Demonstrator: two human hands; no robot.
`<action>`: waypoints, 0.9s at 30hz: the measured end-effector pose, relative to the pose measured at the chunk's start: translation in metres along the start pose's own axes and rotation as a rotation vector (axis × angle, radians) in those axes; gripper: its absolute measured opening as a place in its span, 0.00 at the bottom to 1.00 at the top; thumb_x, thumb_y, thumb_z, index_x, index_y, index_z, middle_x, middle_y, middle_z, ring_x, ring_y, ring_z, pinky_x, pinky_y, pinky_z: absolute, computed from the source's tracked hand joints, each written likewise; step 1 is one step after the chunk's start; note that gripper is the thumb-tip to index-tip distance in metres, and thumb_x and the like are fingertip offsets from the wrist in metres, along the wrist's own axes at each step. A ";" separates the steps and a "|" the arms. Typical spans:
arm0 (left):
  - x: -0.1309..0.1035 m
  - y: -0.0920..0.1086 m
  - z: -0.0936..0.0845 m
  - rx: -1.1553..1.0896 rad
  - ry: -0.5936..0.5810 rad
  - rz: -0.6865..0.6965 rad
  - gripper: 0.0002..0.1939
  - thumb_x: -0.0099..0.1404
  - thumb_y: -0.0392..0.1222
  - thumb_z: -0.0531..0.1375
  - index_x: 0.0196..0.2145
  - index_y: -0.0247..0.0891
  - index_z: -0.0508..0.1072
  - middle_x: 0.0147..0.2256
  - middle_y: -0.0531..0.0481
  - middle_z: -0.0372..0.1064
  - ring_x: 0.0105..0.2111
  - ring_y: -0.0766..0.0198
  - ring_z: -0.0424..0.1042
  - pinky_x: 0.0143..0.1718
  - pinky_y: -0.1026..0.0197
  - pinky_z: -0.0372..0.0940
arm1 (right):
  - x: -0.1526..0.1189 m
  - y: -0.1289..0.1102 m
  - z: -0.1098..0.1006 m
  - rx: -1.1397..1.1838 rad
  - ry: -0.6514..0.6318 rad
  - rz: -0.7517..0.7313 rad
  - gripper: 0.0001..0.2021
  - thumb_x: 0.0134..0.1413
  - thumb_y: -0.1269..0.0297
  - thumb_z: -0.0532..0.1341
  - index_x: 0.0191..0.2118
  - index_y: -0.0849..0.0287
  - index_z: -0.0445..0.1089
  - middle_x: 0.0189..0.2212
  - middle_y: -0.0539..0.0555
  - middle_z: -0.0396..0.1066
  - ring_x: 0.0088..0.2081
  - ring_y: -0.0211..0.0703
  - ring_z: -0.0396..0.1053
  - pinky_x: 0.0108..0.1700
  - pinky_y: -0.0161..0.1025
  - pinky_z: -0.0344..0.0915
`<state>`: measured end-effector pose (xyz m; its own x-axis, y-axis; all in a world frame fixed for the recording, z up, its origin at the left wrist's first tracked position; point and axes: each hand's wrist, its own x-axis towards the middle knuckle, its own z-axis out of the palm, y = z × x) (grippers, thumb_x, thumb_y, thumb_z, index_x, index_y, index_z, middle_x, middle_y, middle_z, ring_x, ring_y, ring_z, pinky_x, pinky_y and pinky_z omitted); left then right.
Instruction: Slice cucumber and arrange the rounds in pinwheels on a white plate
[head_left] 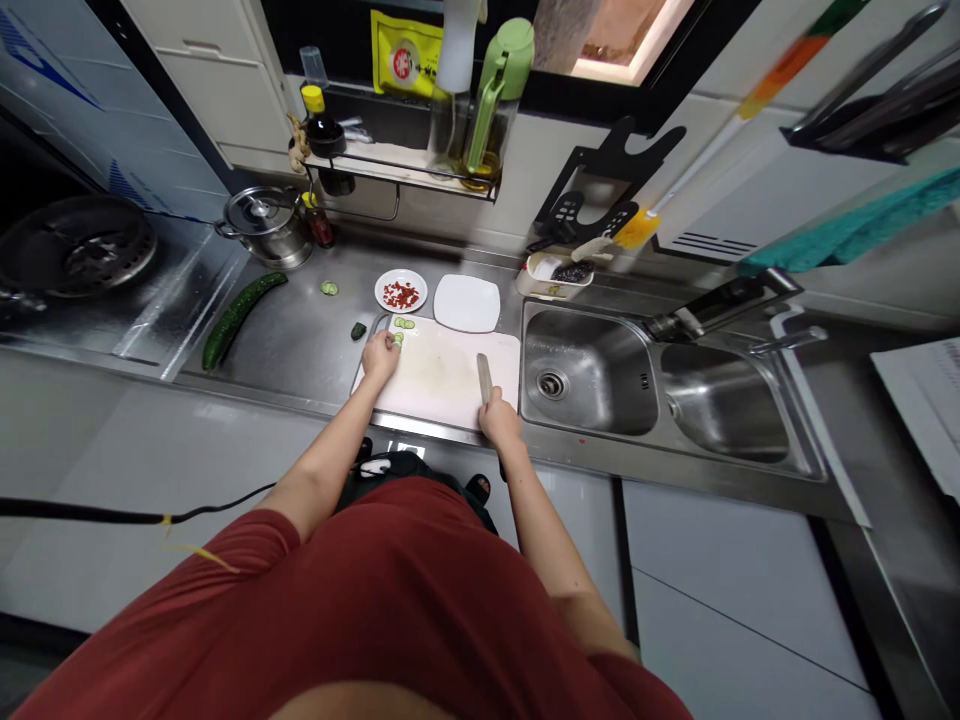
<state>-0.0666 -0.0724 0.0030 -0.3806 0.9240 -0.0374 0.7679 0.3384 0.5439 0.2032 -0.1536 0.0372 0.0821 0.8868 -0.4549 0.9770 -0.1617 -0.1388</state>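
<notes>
My left hand (381, 358) is at the left side of the white cutting board (442, 395), its fingers closed on cucumber slices (398, 340). More slices (405, 323) lie on the board just beyond it. On the board's right side, my right hand (499, 415) grips a knife (484, 376) whose blade points away from me. Behind the board stand a round plate with chopped red pieces (400, 291) and a bare white square plate (466, 303). A dark green cucumber end (358, 331) and a few pale slices (329, 288) rest on the steel counter to the left.
A whole cucumber (238, 318) and a lidded steel pot (266, 225) stand left, with a black pan (75, 245) beyond. The double sink (592, 375) adjoins the board's right. A shelf (405, 172) with bottles hangs behind; a utensil holder (553, 280) is by the sink.
</notes>
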 end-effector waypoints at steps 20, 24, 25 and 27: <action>0.061 0.030 0.016 0.273 -0.183 0.166 0.15 0.65 0.40 0.52 0.48 0.42 0.70 0.49 0.41 0.64 0.47 0.53 0.65 0.48 0.55 0.59 | 0.002 -0.001 0.001 -0.004 -0.001 -0.008 0.16 0.61 0.68 0.48 0.54 0.61 0.53 0.38 0.62 0.72 0.40 0.50 0.71 0.40 0.42 0.63; 0.066 0.031 0.016 0.234 -0.210 0.129 0.15 0.64 0.39 0.54 0.48 0.42 0.69 0.50 0.41 0.63 0.47 0.54 0.66 0.47 0.56 0.59 | 0.002 -0.001 0.000 -0.004 -0.008 -0.008 0.16 0.61 0.68 0.48 0.54 0.61 0.53 0.38 0.62 0.72 0.41 0.50 0.71 0.40 0.42 0.63; 0.067 0.031 0.017 0.225 -0.215 0.129 0.15 0.63 0.39 0.55 0.48 0.42 0.69 0.50 0.41 0.63 0.47 0.54 0.66 0.47 0.56 0.59 | 0.002 -0.001 -0.001 -0.005 -0.013 -0.007 0.16 0.61 0.68 0.48 0.54 0.61 0.53 0.38 0.62 0.72 0.41 0.50 0.71 0.40 0.42 0.63; 0.069 0.030 0.017 0.209 -0.209 0.148 0.13 0.63 0.39 0.55 0.46 0.42 0.70 0.49 0.42 0.64 0.46 0.55 0.66 0.46 0.57 0.59 | 0.001 -0.002 -0.002 -0.008 -0.023 -0.005 0.16 0.61 0.68 0.48 0.55 0.61 0.52 0.38 0.62 0.71 0.41 0.50 0.71 0.40 0.42 0.63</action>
<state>-0.0617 0.0043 0.0026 -0.1595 0.9752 -0.1534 0.9045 0.2067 0.3731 0.2021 -0.1512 0.0386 0.0722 0.8772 -0.4746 0.9790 -0.1533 -0.1344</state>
